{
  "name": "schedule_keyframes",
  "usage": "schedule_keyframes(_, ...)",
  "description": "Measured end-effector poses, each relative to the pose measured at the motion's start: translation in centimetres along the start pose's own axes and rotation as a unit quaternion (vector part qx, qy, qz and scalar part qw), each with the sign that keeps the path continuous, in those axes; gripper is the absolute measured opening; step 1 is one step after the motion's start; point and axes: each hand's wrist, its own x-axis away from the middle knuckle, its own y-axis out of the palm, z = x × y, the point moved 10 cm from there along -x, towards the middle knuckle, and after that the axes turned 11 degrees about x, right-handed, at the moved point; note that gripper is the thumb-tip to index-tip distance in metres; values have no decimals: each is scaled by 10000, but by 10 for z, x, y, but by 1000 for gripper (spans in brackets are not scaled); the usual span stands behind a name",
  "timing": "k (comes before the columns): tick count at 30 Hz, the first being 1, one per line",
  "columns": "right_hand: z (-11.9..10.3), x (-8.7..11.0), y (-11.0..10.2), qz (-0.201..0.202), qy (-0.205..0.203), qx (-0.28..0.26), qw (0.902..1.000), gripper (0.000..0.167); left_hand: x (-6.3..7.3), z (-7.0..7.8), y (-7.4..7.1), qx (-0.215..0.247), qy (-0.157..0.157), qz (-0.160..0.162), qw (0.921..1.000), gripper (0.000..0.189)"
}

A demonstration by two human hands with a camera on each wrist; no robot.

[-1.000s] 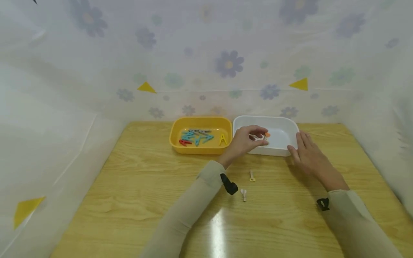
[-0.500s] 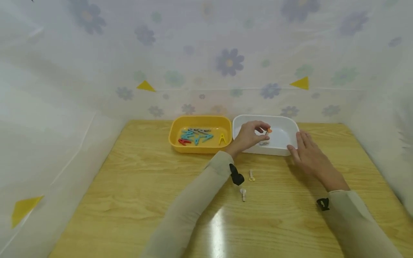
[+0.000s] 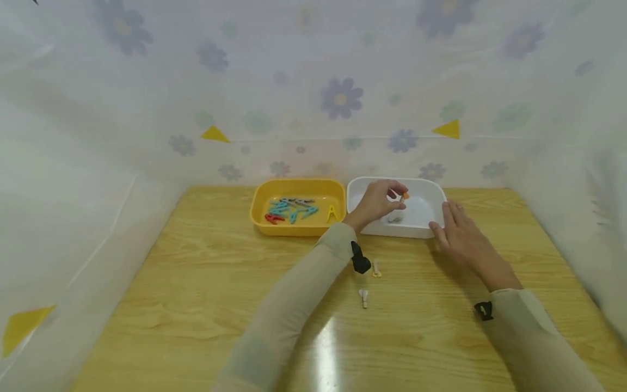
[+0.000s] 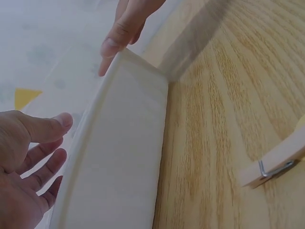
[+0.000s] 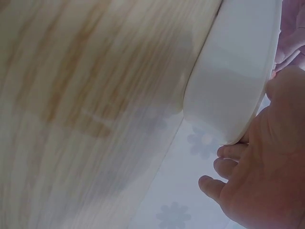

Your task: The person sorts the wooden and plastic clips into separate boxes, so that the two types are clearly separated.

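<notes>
In the head view my left hand [image 3: 376,202] reaches over the white tray [image 3: 431,188]. Its thumb and index finger pinch a small wooden clothespin with an orange top [image 3: 405,195], mostly covered by the fingertips. Below that hand, one or more pale clothespins [image 3: 395,217] lie on the tray floor. My right hand [image 3: 462,239] holds the tray's near right corner, thumb at the front rim and fingers along the right side. From the right wrist, fingers [image 5: 228,152] show at the rim. The left wrist view shows the left hand [image 4: 28,162] beside the tray wall, its clothespin hidden.
A yellow tray [image 3: 299,231] with several blue, grey, red and yellow plastic clips stands left against the white tray. On the table lie a yellow-ended clothespin [image 3: 376,269] and a white-topped one [image 3: 363,298]. Patterned plastic sheeting [image 3: 274,65] surrounds the table.
My left hand has moved a little right and farther over the white tray with the orange-topped clothespin, uncovering pale pieces below. The right hand stays at the corner.
</notes>
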Motion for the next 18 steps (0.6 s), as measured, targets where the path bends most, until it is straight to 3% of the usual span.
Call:
schedule_keyframes(10, -4, 1, -1, 30, 12, -1, 10000, 76, 2, -19, 1, -144, -93, 126, 9998, 32)
schedule_keyframes(18, -3, 2, -3, 72, 13, 85, 9999, 76, -1, -21, 6, -477, -302, -8, 9984, 33)
